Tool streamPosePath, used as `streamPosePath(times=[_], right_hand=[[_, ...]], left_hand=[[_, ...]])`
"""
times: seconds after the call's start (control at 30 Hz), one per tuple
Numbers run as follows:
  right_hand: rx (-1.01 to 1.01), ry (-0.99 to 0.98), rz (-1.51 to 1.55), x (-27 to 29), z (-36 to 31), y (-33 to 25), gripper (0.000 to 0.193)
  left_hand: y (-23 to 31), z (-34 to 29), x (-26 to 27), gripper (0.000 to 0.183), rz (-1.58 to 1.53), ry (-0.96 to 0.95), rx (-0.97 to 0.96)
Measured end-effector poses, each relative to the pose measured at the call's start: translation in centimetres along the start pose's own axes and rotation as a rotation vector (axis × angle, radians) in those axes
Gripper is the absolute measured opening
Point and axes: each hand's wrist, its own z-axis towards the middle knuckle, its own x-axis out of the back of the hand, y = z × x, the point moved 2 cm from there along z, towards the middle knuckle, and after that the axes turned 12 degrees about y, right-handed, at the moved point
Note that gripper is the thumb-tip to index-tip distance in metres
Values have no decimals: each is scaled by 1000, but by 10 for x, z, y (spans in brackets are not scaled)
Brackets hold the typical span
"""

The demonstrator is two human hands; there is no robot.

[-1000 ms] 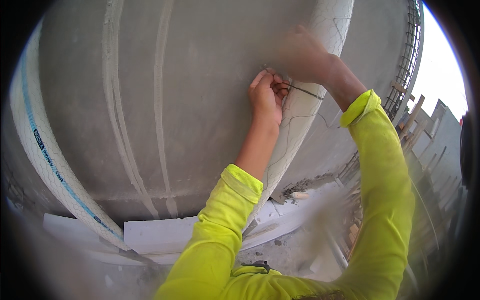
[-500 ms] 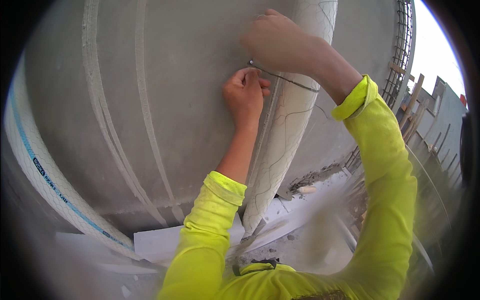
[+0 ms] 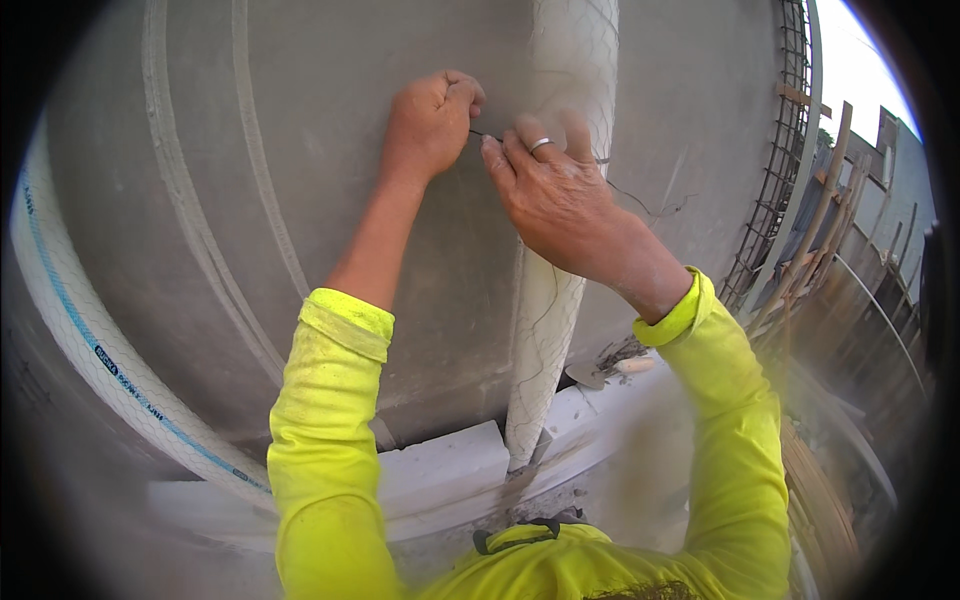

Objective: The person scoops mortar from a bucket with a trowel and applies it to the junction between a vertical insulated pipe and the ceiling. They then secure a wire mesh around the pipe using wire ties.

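A white pipe [image 3: 545, 340] wrapped in thin wire mesh runs up a grey plastered wall [image 3: 420, 290]. My left hand [image 3: 428, 125] is closed at the wall, left of the pipe, with a dark wire [image 3: 482, 134] leading from its fingers toward my right hand [image 3: 560, 190]. The right one, a ring on one finger, lies partly across the pipe, its thumb and forefinger pinched at the wire. Its other fingertips are blurred. Behind this hand the wire reappears at the pipe's right edge, and a loose curled wire end [image 3: 655, 212] sticks out farther right.
At the far left stands another mesh-wrapped white pipe [image 3: 75, 310] with a blue stripe. White blocks [image 3: 450, 460] line the wall's foot. A trowel [image 3: 585, 376] lies there. Steel rebar mesh [image 3: 775, 190] and wooden poles [image 3: 825, 215] rise at the right.
My right hand has come down from above onto the wire by the pipe. My left hand has moved up and left in the view. The nail-like point seen on the wall earlier is now hidden.
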Motion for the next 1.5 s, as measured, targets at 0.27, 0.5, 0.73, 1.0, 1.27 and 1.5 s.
streamPosePath(times=[0.27, 0.5, 0.73, 1.0, 1.27, 1.5], right_hand=[[-149, 9, 47, -31, 4, 0, 10], [-190, -50, 65, -29, 14, -4, 8], [-283, -90, 114, -31, 13, -6, 9], [-281, 22, 126, -29, 18, -6, 7], [-261, 75, 112, -36, 4, -2, 6], [-461, 538, 553, 1, -19, -5, 17]], left_hand=[[-14, -30, 5, 19, -306, 35, 298], [4, 2, 7, 21, 75, 9, 142], [-5, 25, -1, 20, 484, -139, -447], [23, 45, -2, 13, 936, -307, -889], [14, 6, 21, 10, 823, 11, -623], [19, -16, 22, 30, 587, 248, -731]])
